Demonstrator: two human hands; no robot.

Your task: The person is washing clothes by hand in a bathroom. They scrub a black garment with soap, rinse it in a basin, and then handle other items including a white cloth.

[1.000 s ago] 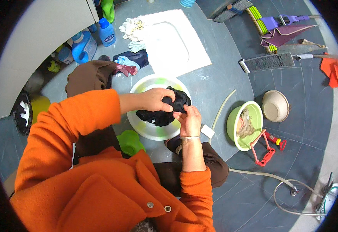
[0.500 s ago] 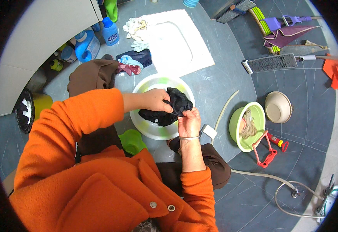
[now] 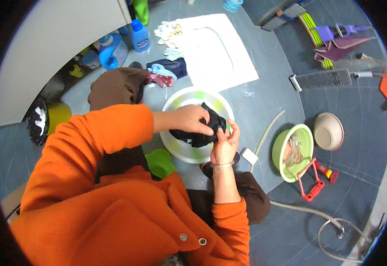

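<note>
Grips the black cloth (image 3: pixel 201 141) in the left hand (image 3: pixel 190 120), holding it over the middle of the round pale basin (image 3: pixel 175 149), inside its rim; touches the cloth's right side with the right hand (image 3: pixel 223 149), with thumb against it and index finger lifted clear; cannot tell of any grasp by the other fingers; has a green bowl (image 3: pixel 160 164) by the basin's lower left rim and a white block (image 3: pixel 249 156) off its lower right rim

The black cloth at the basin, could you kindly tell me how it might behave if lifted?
The cloth would probably droop, since it bunches in soft folds at the left hand and right hand. It seems unlikely to roll, as part slumps unevenly in the basin.
</note>
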